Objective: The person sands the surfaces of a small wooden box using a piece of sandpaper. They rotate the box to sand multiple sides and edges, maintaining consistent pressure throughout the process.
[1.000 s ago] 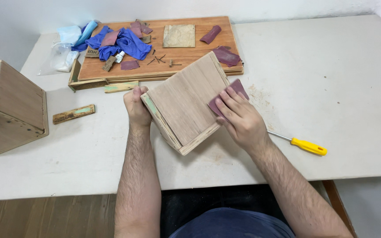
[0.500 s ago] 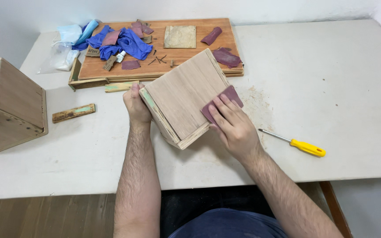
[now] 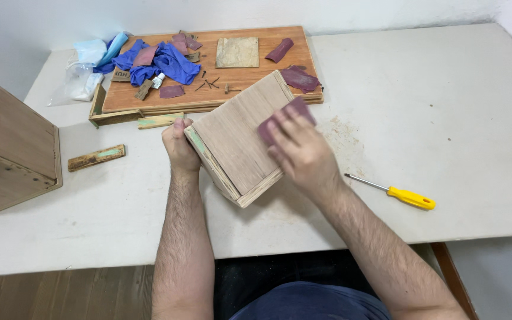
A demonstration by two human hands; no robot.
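We hold the wooden box (image 3: 232,142) tilted on the white table (image 3: 445,106), its broad plywood face turned up toward us. Our left hand (image 3: 180,145) is clamped on the box's left edge, fingers wrapped over the rim with its green-stained ply, and it braces the box against the table. Our right hand (image 3: 300,151) lies flat on the upper right part of that face, fingers together and pressing down on a piece of maroon sandpaper (image 3: 280,118), whose far edge peeks out past the fingertips; the hand is blurred, so we are in mid-stroke.

To sand well here, we judge that the pressure should stay even under all the fingers, not just the tips, and that the strokes should run along the grain lines, which lead from the near edge toward the far corner. The bracing grip needs to stay firm, since the box rests on one corner and could rock under the push. Close to the corner beyond our fingertips we should ease off so as not to round it.

Just right of the sanding hand lies a yellow-handled screwdriver (image 3: 410,197); beyond the box is a wooden board (image 3: 250,77) littered with more sandpaper scraps and blue cloth.
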